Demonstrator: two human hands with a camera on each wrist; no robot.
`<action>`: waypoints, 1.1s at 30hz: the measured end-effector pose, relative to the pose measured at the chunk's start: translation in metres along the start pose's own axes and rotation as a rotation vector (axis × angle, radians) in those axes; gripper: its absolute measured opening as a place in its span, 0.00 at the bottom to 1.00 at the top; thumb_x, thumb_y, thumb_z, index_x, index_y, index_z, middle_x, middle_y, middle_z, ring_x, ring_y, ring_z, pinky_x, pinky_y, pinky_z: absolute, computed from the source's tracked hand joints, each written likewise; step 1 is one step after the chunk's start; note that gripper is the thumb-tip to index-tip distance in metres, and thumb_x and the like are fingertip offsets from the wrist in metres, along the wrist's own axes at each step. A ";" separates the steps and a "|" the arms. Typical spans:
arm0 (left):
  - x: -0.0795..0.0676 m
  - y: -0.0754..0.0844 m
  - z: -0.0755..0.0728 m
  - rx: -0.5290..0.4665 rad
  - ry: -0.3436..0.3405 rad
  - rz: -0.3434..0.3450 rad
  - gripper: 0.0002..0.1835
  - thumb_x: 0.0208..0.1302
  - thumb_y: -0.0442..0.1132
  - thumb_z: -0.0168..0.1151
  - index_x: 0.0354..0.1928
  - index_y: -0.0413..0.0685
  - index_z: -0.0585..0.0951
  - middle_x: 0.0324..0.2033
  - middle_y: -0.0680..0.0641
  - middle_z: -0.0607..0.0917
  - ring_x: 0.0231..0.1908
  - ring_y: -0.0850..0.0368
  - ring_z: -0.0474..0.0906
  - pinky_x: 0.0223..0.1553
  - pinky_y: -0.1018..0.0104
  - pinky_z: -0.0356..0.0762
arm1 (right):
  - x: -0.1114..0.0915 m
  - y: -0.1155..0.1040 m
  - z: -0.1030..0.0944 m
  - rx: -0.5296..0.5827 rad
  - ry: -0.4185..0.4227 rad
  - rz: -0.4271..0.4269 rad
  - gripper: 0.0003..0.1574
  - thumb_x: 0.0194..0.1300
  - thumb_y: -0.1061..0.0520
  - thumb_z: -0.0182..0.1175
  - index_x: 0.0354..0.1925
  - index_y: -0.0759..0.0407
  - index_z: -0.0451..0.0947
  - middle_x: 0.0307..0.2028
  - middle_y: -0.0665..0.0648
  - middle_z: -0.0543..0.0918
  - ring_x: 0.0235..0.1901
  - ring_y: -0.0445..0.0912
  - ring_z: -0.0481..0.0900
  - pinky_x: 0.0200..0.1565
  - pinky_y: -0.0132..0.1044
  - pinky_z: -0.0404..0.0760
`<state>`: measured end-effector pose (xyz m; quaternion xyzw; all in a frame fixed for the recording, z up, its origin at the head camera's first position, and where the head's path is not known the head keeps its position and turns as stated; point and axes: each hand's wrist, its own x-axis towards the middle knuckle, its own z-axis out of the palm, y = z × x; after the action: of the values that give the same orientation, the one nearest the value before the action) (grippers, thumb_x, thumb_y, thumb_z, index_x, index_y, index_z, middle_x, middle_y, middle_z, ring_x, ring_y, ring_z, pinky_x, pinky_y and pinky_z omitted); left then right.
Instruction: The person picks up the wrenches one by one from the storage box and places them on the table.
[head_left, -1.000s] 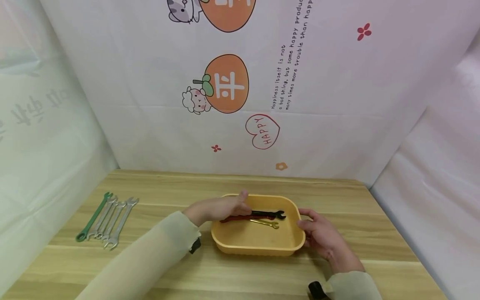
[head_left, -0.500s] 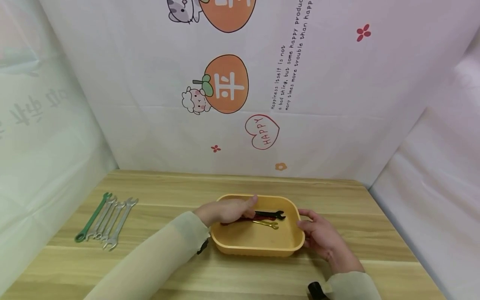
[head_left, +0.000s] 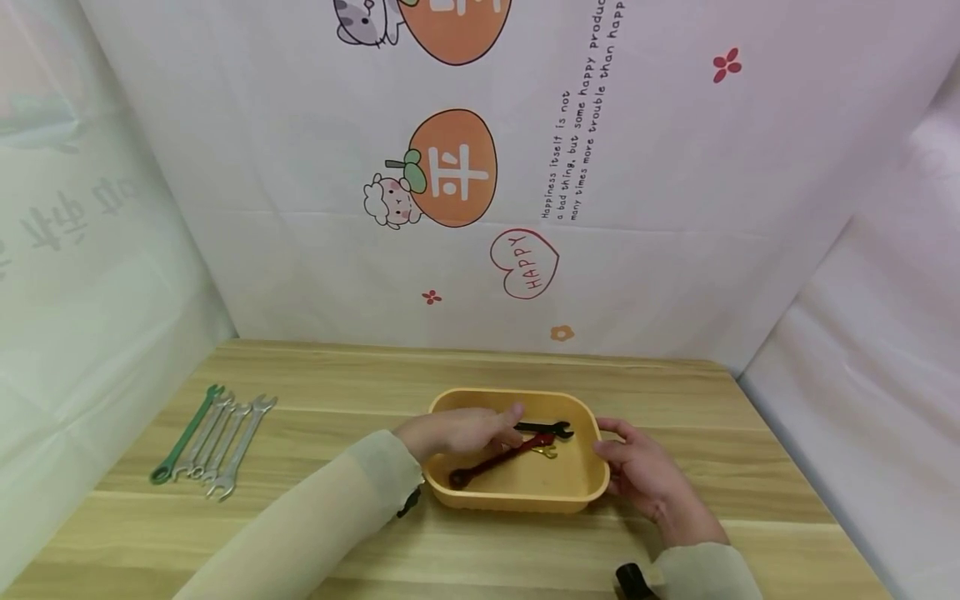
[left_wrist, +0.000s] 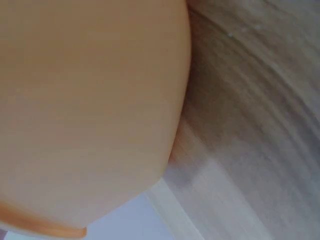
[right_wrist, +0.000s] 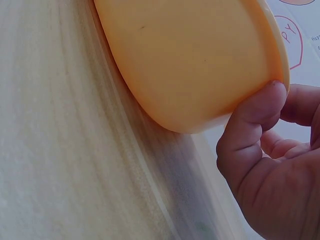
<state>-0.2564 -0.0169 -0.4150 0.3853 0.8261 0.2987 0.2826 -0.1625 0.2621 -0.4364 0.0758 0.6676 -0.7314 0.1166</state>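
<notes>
So the left hand (head_left: 472,430) was reaching down into the bin, thumb sticking up and fingertips hidden, so I honestly can't tell if it was gripping anything in there. The right hand (head_left: 645,471) was a clearer story: it pinched the rim at the right end, thumb on the near side and other fingers behind. Both cuffs were pale, plain sleeves (head_left: 315,508).

The bin (head_left: 517,502) itself was smooth yellow-orange, plastic-looking, a rounded rectangle, flat on the table in front of the person. Inside, a glossy dark red wrench (head_left: 491,463) lay slanted just below the left hand, ring end toward the near left. A black wrench (head_left: 553,429) poked out past the fingers with its forked head, and a skinny shiny gold wrench (head_left: 547,452) peeked out from by the red one.

Well off to the left, a green wrench (head_left: 187,435) and some silver wrenches (head_left: 243,446) lay side by side on the streaky wood-grain table (head_left: 337,375). Behind it hung a creased white sheet (head_left: 637,275) with cartoon fruit prints.
</notes>
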 end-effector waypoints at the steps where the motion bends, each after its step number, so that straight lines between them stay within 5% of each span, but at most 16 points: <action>1: 0.000 0.000 0.000 -0.008 -0.004 0.001 0.49 0.72 0.71 0.15 0.64 0.47 0.79 0.57 0.54 0.82 0.56 0.60 0.77 0.63 0.64 0.66 | 0.000 0.000 0.000 0.000 0.002 -0.001 0.32 0.75 0.63 0.50 0.72 0.66 0.53 0.45 0.66 0.82 0.35 0.52 0.83 0.33 0.41 0.83; 7: 0.000 0.003 0.005 0.066 0.009 0.002 0.28 0.71 0.59 0.56 0.63 0.50 0.80 0.52 0.56 0.82 0.50 0.62 0.75 0.57 0.64 0.70 | 0.001 0.000 0.000 -0.004 0.018 0.002 0.32 0.75 0.63 0.50 0.73 0.65 0.53 0.45 0.66 0.82 0.34 0.51 0.82 0.31 0.39 0.82; 11: 0.001 0.003 0.012 0.078 0.037 -0.031 0.33 0.58 0.45 0.73 0.68 0.60 0.76 0.46 0.58 0.81 0.41 0.61 0.74 0.43 0.66 0.73 | 0.001 0.001 0.000 -0.008 0.020 0.004 0.33 0.75 0.63 0.50 0.73 0.65 0.53 0.45 0.66 0.82 0.33 0.50 0.82 0.30 0.39 0.81; 17: 0.003 0.000 0.019 0.051 0.090 -0.062 0.37 0.51 0.36 0.77 0.65 0.65 0.79 0.35 0.55 0.80 0.27 0.59 0.70 0.28 0.66 0.71 | 0.001 0.001 0.000 -0.005 0.011 0.003 0.32 0.76 0.63 0.49 0.73 0.65 0.53 0.46 0.68 0.81 0.34 0.51 0.82 0.31 0.39 0.81; 25: 0.007 -0.001 0.024 0.159 0.116 -0.001 0.42 0.46 0.29 0.76 0.67 0.62 0.77 0.41 0.58 0.81 0.24 0.60 0.66 0.25 0.70 0.68 | 0.000 0.001 0.000 -0.008 0.009 0.003 0.32 0.76 0.64 0.48 0.73 0.65 0.52 0.47 0.69 0.80 0.35 0.52 0.83 0.33 0.41 0.83; 33: 0.007 0.004 0.028 0.348 0.165 0.007 0.42 0.45 0.22 0.61 0.66 0.63 0.78 0.52 0.60 0.83 0.28 0.61 0.69 0.23 0.72 0.63 | 0.000 0.000 0.000 -0.018 0.012 0.000 0.32 0.76 0.63 0.49 0.73 0.65 0.53 0.49 0.70 0.80 0.35 0.52 0.83 0.32 0.41 0.83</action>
<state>-0.2387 -0.0016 -0.4329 0.4057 0.8842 0.1828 0.1420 -0.1621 0.2616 -0.4367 0.0792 0.6749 -0.7248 0.1135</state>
